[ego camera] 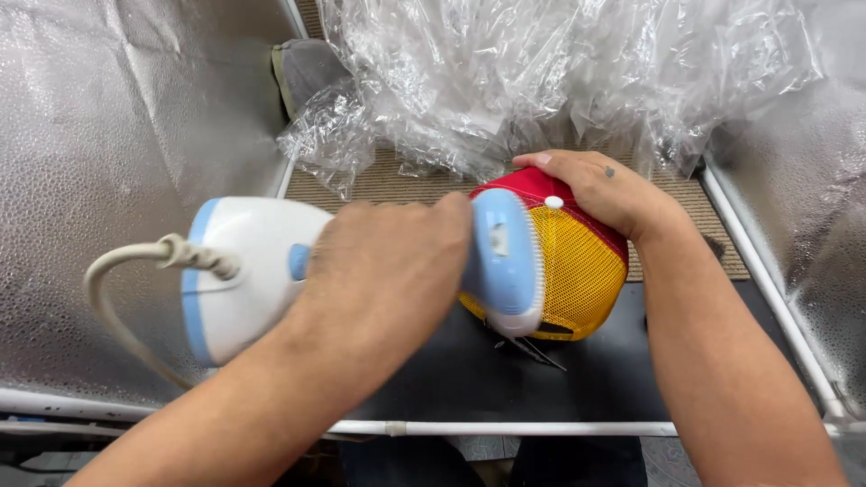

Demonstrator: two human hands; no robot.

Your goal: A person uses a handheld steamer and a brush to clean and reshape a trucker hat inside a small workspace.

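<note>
Nearest the camera, a white pipe rail (505, 427) is seen running along the front edge of the dark tabletop (451, 379). Just beyond it, the left hand (388, 261) is closed around the handle of a white and pale-blue handheld steamer (262, 271), whose grey cord (117, 271) loops off behind it. The steamer's blue-rimmed head is pressed against the near-left side of a cap (577, 271) with a yellow mesh back and a red front panel.

The cap is taken as the landmark: it sits on the tabletop, crown turned up and leftward, and is steadied from above by the right hand (595, 189), whose fingers are curled over the red top beside the white button. Beneath the cap, thin dark wires or clips can be made out, though their kind cannot be told.

Steaming is judged to be under way, not finished: only the near side of the mesh is being treated, and no steamed caps are seen set aside.

Behind the cap, a heap of crumpled clear plastic bags (541, 81) is piled on a beige mat (379, 180), with a grey cap (307, 72) partly shown at its far left. Silver insulating sheeting (108, 135) lines the wall left of the cap.
</note>
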